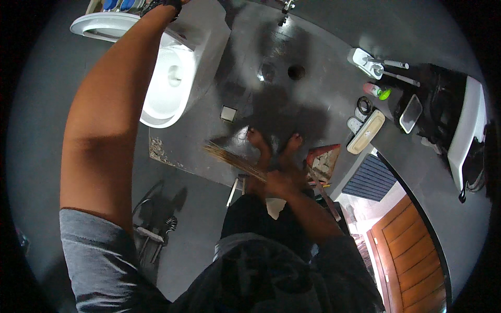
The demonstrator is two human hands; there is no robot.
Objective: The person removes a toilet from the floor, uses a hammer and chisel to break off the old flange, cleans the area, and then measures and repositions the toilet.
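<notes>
My right hand (279, 183) is closed round the bound end of a broom of thin brown sticks (232, 158), just in front of my body. The loose ends of the sticks point left over the dark floor. My left arm reaches far up past the toilet (168, 86), a black band on its wrist. Only a sliver of my left hand (183, 1) shows at the top edge, near the toilet's back, and its fingers are hidden. The white toilet bowl is uncovered, with a white oval rim or lid (104, 26) beside it.
Bare feet (255, 136) stand on the wet-looking floor, near a red-edged triangular piece filled with pale stones (323, 160). Right of them are brushes in a white holder (365, 62), a pink-green bottle (373, 89) and a cream tray (366, 132). A white basin (466, 130) and wooden door (409, 255) lie beyond.
</notes>
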